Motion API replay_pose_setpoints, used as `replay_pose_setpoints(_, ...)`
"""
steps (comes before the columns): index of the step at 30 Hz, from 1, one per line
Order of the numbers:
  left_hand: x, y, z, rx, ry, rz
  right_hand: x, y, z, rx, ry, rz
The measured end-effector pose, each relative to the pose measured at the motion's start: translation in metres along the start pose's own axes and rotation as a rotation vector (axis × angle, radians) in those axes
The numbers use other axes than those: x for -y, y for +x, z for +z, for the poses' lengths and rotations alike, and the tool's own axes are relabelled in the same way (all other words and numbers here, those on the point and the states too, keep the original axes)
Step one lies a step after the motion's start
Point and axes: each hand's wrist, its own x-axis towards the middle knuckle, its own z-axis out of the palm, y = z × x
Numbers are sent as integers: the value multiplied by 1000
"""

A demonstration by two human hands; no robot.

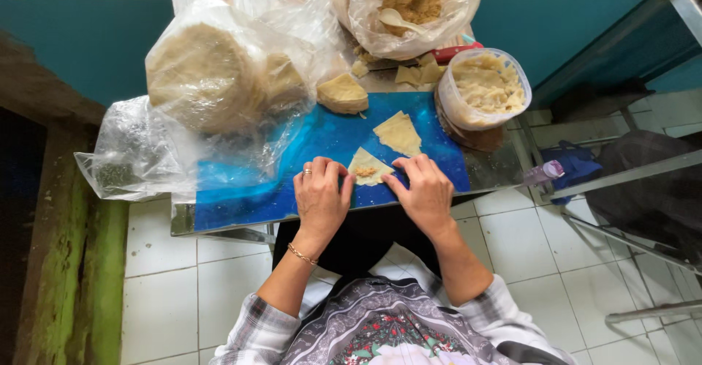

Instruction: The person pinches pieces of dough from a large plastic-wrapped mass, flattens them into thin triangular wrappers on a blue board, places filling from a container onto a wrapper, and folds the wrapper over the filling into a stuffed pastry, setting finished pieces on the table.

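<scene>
At your far left a crumpled clear plastic bag (131,153) spills over the edge of the table (219,222), and just to its right a bigger clear bag holds a tall stack of round dough wrappers (201,76). Right of that stack a small pile of cut wrappers (342,93) sits at the top edge of the blue mat (256,189) that covers the table. Your left hand (320,197), with a ring and a thin bracelet, rests palm down on the mat, its grip released, the fingertips touching the left edge of the triangular wrapper with a dab of filling (368,168). That wrapper lies flat on the mat between your two hands, near the table's front edge. Your right hand (425,193) is likewise unclenched, its fingertips pressing on the wrapper's right corner. Just above it a second, empty wrapper (398,132) lies on the mat, apart from the first. Farther back a bag of brownish crumbly filling (409,3) holds a pale spoon (395,18). At the right, a round clear tub of pale filling (488,87) stands at the mat's corner.
</scene>
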Motion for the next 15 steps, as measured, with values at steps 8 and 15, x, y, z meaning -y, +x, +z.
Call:
replay_pose_setpoints(8, -2, 4, 0, 34, -86, -38, -1, 8, 8, 105, 274, 247)
replay_pose_setpoints(15, -3, 0, 4, 14, -250, 47, 6, -3, 27, -95, 238, -10)
